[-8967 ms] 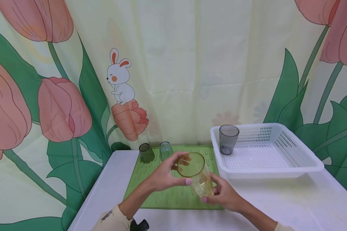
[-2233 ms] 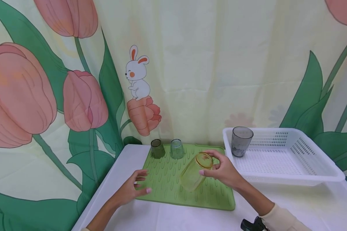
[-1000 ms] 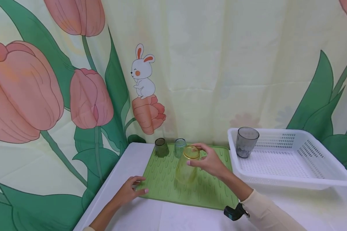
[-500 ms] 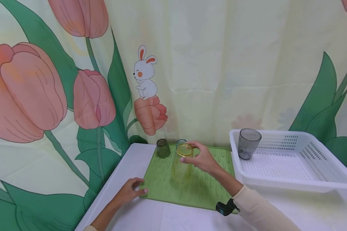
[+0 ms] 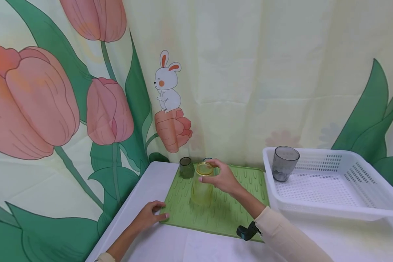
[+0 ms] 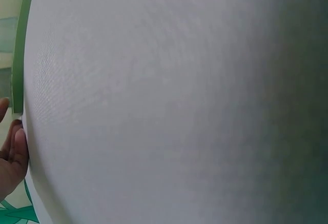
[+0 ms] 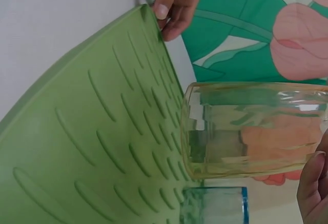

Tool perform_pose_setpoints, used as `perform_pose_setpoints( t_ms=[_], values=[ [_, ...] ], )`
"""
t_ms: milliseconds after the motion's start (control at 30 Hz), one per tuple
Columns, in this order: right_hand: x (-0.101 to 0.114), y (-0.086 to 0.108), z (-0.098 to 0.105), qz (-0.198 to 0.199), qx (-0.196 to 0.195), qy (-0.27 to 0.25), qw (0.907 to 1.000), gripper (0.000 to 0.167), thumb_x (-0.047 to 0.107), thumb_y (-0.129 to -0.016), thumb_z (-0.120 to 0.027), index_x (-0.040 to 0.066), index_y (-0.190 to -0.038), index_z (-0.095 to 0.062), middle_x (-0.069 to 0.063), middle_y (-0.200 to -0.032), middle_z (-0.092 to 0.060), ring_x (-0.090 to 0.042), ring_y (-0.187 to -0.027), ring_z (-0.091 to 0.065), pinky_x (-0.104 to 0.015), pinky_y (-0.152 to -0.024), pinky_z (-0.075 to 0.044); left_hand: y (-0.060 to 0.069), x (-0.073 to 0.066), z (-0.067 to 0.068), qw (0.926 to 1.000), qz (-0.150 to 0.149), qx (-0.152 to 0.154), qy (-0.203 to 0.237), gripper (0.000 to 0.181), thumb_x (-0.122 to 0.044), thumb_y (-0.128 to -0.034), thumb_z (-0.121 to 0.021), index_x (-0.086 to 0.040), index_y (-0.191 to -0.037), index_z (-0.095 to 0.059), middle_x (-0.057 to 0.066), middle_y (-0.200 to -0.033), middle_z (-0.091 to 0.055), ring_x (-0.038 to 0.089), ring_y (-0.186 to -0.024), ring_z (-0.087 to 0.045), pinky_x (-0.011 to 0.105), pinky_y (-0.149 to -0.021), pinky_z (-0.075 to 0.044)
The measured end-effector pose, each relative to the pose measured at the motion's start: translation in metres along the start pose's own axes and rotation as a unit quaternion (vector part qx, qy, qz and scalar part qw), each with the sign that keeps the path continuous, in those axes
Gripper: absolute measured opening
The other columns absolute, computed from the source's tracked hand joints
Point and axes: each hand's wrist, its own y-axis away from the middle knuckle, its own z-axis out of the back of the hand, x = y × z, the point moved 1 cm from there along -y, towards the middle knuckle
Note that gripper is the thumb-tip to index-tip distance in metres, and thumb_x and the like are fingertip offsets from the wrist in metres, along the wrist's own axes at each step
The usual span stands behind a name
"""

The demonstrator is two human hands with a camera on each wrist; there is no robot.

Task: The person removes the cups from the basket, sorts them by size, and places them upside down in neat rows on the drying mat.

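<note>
My right hand [image 5: 222, 178] holds a clear yellow drinking glass [image 5: 202, 193] by its upper end, above the middle of a green ridged mat [image 5: 235, 207]. The glass stands nearly vertical, narrower end up, apparently upside down. Whether its lower rim touches the mat I cannot tell. In the right wrist view the glass [image 7: 256, 131] lies across the picture, with fingertips [image 7: 313, 175] at its upper end. My left hand [image 5: 149, 215] rests at the mat's front left corner, fingers loosely bent. A dark glass [image 5: 186, 169] stands at the back left; a blue glass [image 7: 215, 206] is mostly hidden in the head view.
A white perforated basket [image 5: 327, 211] stands right of the mat, with a grey glass [image 5: 285, 163] in its left part. A white cloth [image 5: 170, 243] covers the table. Behind hangs a curtain [image 5: 229, 91] printed with tulips and a rabbit.
Both hands held the yellow glass, wide rim up; the left hand then let go and moved to the mat's corner. The right hand has carried the glass left, now turned over and straightened.
</note>
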Motion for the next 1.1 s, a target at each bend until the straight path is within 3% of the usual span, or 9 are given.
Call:
perform_pose_setpoints(
  t_ms=[133,467,800,1100],
  values=[
    [-0.001,-0.008,-0.005,-0.004,-0.007,0.007,0.9999,0.072,0.03,-0.075,-0.088,0.017,-0.138,-0.056,-0.013,-0.132,-0.055,-0.026,-0.094,-0.062,-0.039,-0.066,-0.059,0.0,0.001,0.0,1.0,-0.003,0.007,-0.002,0.041,-0.022,-0.0794,-0.085,-0.004,-0.113,-0.07,0.011,-0.116,-0.065,0.027,-0.108,-0.06,0.042,-0.093,-0.048],
    [-0.004,-0.025,-0.017,-0.01,-0.021,0.004,0.9997,0.069,0.029,-0.075,-0.089,0.017,-0.135,-0.057,-0.013,-0.129,-0.055,-0.024,-0.092,-0.062,-0.04,-0.066,-0.059,0.0,0.001,0.002,0.9994,-0.017,0.03,-0.006,0.045,-0.022,-0.0803,-0.084,-0.003,-0.117,-0.067,0.013,-0.12,-0.064,0.027,-0.11,-0.057,0.041,-0.093,-0.047],
    [-0.003,-0.036,-0.032,0.004,-0.034,0.02,0.9992,0.068,0.03,-0.074,-0.089,0.014,-0.132,-0.059,-0.013,-0.127,-0.058,-0.03,-0.112,-0.056,-0.035,-0.075,-0.054,0.002,0.001,0.0,0.9992,-0.024,0.031,0.004,0.043,-0.019,-0.0796,-0.084,-0.002,-0.116,-0.069,0.015,-0.117,-0.06,0.028,-0.108,-0.057,0.042,-0.092,-0.047],
    [-0.006,-0.046,-0.045,0.004,-0.042,0.039,0.9984,0.069,0.03,-0.073,-0.089,0.011,-0.133,-0.059,-0.013,-0.124,-0.06,-0.028,-0.11,-0.056,-0.034,-0.078,-0.051,0.001,0.003,-0.002,0.9991,-0.029,0.03,-0.003,0.041,-0.016,-0.078,-0.084,-0.003,-0.114,-0.07,0.015,-0.112,-0.057,0.026,-0.105,-0.054,0.04,-0.091,-0.045]
  ],
)
